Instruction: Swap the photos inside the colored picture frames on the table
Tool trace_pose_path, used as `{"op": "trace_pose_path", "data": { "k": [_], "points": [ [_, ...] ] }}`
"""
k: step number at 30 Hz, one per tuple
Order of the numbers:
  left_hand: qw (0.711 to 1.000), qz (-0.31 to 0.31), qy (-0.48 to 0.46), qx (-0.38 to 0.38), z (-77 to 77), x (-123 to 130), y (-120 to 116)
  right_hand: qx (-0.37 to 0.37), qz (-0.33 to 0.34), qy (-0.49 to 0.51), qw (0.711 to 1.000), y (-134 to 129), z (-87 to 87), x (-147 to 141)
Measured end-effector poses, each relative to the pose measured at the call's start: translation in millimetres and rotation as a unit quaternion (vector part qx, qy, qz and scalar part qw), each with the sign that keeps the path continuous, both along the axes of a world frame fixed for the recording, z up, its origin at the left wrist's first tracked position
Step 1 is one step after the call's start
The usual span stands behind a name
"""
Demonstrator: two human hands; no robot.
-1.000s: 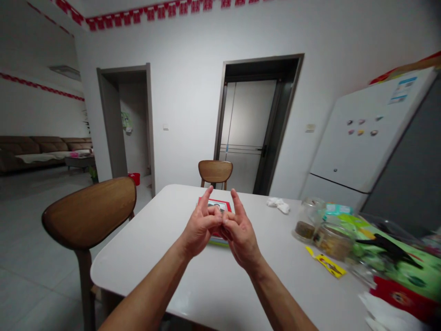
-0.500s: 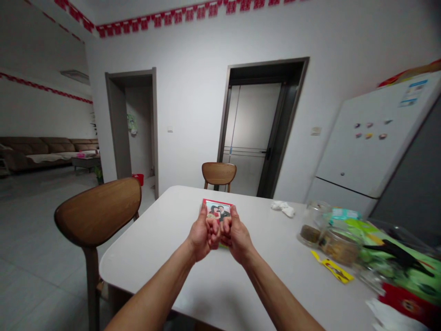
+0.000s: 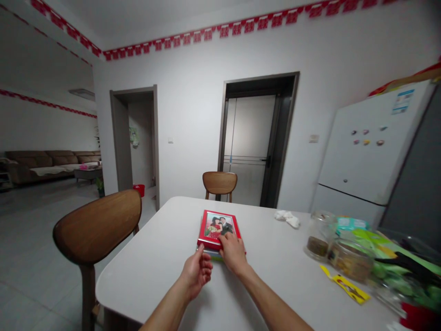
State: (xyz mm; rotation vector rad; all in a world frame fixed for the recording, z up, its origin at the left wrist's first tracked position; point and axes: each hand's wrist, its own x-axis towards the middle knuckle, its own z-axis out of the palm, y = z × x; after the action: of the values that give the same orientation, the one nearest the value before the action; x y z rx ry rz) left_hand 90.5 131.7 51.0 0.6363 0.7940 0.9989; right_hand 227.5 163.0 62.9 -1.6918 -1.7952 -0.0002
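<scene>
A red box point(image 3: 210, 242) with a framed photo of two people point(image 3: 215, 225) on its top rests on the white table point(image 3: 155, 248), above something pale and green at its near edge. My left hand point(image 3: 198, 271) is beside the near left corner, palm turned inward, fingers curled loosely and apart, holding nothing. Over the box's near right part lies my right hand point(image 3: 232, 248), its fingers bent on the photo and its thumb at the near edge. Whether it grips or only rests there is hard to tell.
Crumpled white tissue point(image 3: 287, 219) lies toward the far right. Glass jars point(image 3: 317, 236), a yellow packet point(image 3: 347, 286) and green bags point(image 3: 396, 276) crowd the right side. A wooden chair point(image 3: 99, 225) stands at the left, another point(image 3: 219, 183) behind the table.
My hands have parted. The left has moved down and left off the box, while the right has shifted onto its near right part. More of the photo and red frame shows.
</scene>
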Motion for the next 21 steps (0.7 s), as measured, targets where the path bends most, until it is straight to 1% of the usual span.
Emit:
{"op": "trace_pose_path", "data": {
  "k": [2, 4, 6, 8, 10, 11, 12, 13, 14, 15, 16, 17, 18, 19, 20, 21],
  "points": [
    [1.000, 0.027, -0.001, -0.008, -13.8, 0.1, 1.5, -0.006, 0.013, -0.033, 0.999, -7.4, -4.4, -0.3],
    [0.999, 0.049, -0.013, -0.004, -22.4, 2.7, 1.4, -0.009, 0.032, -0.060, 0.998, -21.7, -6.6, -4.7],
    [0.997, 0.067, -0.042, 0.014, -25.1, 7.3, -2.8, -0.013, 0.058, -0.075, 0.995, -41.6, -7.9, -10.6],
    [0.990, 0.105, -0.077, 0.053, -22.2, 11.6, -12.8, -0.024, 0.094, -0.052, 0.994, -63.5, -7.9, -14.9],
    [0.980, 0.145, -0.074, 0.114, -15.5, 12.7, -28.5, -0.040, 0.136, 0.041, 0.989, -83.3, -4.6, -16.3],
    [0.975, 0.159, -0.047, 0.147, -11.5, 11.4, -37.6, -0.053, 0.151, 0.117, 0.980, -91.7, -1.2, -16.0],
    [0.969, 0.167, -0.003, 0.181, -7.5, 8.9, -47.1, -0.066, 0.158, 0.208, 0.963, -98.9, 3.2, -15.5],
    [0.959, 0.172, 0.053, 0.221, -3.9, 5.3, -56.4, -0.080, 0.159, 0.307, 0.935, -105.4, 8.5, -15.0],
    [0.939, 0.172, 0.113, 0.275, -1.1, 0.9, -65.0, -0.092, 0.156, 0.405, 0.896, -111.3, 14.1, -14.8],
    [0.908, 0.168, 0.173, 0.343, 0.7, -4.1, -72.7, -0.102, 0.156, 0.493, 0.850, -116.9, 19.6, -15.0],
    [0.861, 0.161, 0.228, 0.426, 1.2, -9.2, -79.4, -0.106, 0.161, 0.566, 0.802, -122.4, 24.4, -15.6],
    [0.800, 0.147, 0.277, 0.512, 0.2, -14.1, -85.1, -0.109, 0.170, 0.623, 0.756, -127.8, 28.0, -16.3],
    [0.728, 0.133, 0.320, 0.591, -2.4, -18.5, -89.9, -0.112, 0.181, 0.664, 0.716, -133.2, 30.1, -17.0],
    [0.658, 0.119, 0.360, 0.650, -6.5, -22.0, -94.2, -0.119, 0.189, 0.695, 0.684, -138.2, 30.3, -17.4],
    [0.598, 0.115, 0.395, 0.687, -11.9, -24.7, -98.1, -0.130, 0.191, 0.716, 0.659, -142.8, 28.6, -17.3],
    [0.552, 0.119, 0.427, 0.706, -18.2, -26.3, -101.8, -0.146, 0.188, 0.730, 0.640, -146.6, 25.1, -16.8]
  ]
}}
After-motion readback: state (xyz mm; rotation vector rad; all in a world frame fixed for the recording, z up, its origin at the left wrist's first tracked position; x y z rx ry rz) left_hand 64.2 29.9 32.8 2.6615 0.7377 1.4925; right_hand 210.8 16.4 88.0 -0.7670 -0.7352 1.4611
